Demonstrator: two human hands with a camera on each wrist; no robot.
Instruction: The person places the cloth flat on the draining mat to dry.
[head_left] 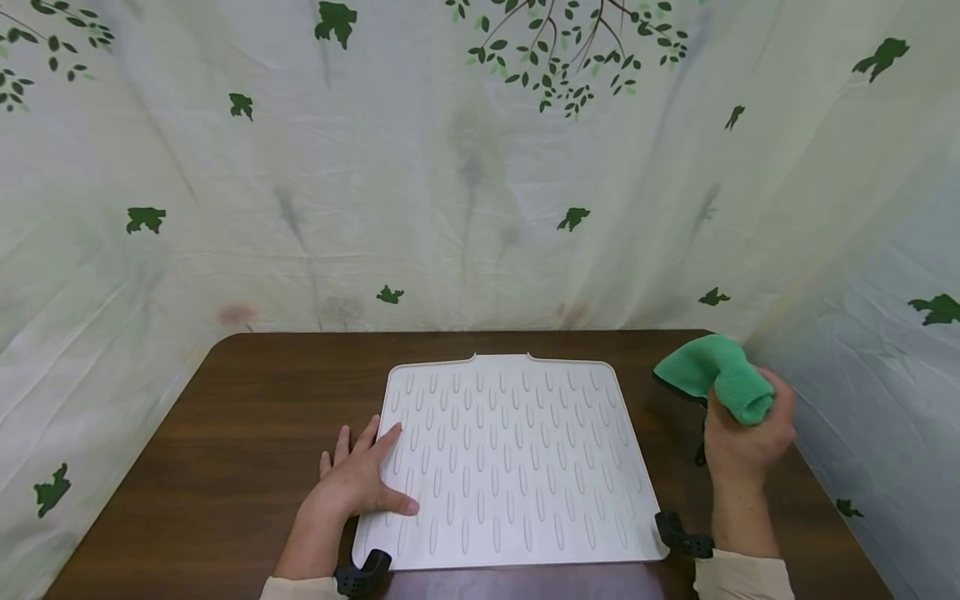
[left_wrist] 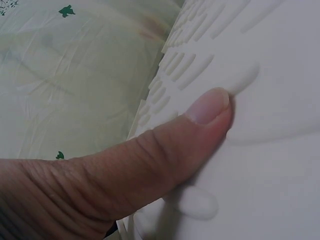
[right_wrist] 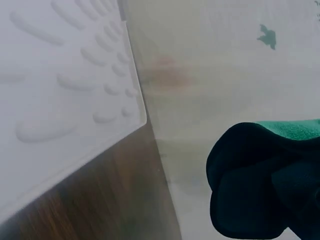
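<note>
In the head view, the green cloth (head_left: pixel 708 367) hides part of your right hand (head_left: pixel 753 433), and the bottom edge cuts the tabletop (head_left: pixel 225 467). Your left wrist view cuts the white board (head_left: pixel 510 462).

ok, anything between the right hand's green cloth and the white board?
Nothing visible does: past the dark material by the green cloth, only brown tabletop shows up to the right edge of the white board. The left hand rests on its left side.

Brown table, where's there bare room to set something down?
The table is bare between its left edge and the left hand. Right of the white board is crowded: the right hand holds a green cloth there.
</note>
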